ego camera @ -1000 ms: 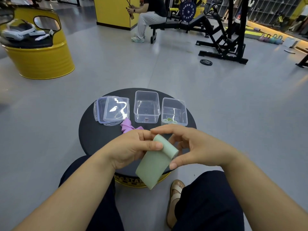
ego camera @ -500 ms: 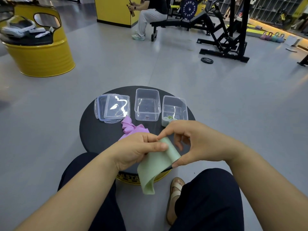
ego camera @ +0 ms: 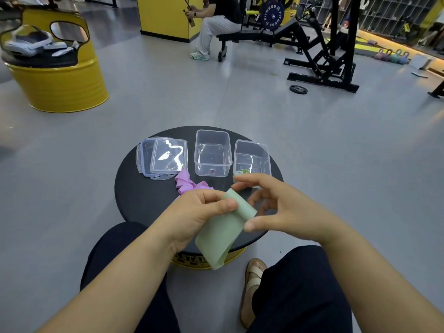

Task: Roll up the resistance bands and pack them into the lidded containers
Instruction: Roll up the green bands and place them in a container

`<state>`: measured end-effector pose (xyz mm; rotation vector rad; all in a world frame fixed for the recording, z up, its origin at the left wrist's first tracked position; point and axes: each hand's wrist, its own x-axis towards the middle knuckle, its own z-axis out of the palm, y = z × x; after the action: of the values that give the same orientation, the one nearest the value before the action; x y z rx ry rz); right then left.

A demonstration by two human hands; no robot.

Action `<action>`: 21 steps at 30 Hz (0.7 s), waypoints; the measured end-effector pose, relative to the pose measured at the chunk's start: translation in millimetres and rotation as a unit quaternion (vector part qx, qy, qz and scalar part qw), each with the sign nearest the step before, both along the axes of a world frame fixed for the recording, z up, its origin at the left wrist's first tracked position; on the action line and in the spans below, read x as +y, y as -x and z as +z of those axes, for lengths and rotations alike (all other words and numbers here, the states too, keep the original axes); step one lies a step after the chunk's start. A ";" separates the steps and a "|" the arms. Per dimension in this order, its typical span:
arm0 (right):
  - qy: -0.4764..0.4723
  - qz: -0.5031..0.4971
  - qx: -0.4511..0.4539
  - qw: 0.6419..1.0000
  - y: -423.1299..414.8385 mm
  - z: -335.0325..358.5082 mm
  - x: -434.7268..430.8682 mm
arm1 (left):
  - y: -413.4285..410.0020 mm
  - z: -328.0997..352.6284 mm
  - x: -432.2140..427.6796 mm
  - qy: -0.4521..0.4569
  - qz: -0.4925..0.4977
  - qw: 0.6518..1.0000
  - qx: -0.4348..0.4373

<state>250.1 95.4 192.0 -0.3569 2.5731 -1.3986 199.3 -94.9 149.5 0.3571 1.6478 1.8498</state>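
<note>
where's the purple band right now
In the head view the purple band lies crumpled on the black table, left of centre, just in front of the stacked lids and partly hidden behind the left hand.

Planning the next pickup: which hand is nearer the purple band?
Left. The left hand overlaps the purple band; the right hand is farther right, past the green band.
</note>
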 end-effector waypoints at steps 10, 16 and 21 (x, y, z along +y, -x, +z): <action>0.244 -0.225 0.023 0.943 -13.0 -33.2 -30.6 | -9.1 0.6 10.2 -0.083 0.077 0.993 0.030; 0.249 -0.251 0.042 0.934 -12.1 -34.7 -29.7 | -11.2 -4.2 9.8 -0.092 0.081 0.992 0.025; 0.240 -0.244 0.049 0.938 -12.9 -34.0 -28.0 | -13.0 -0.7 9.2 -0.057 0.074 0.994 0.053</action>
<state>263.0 67.3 158.1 0.1790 2.4638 -2.2415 212.3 -85.8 148.8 0.3973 1.6822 2.0723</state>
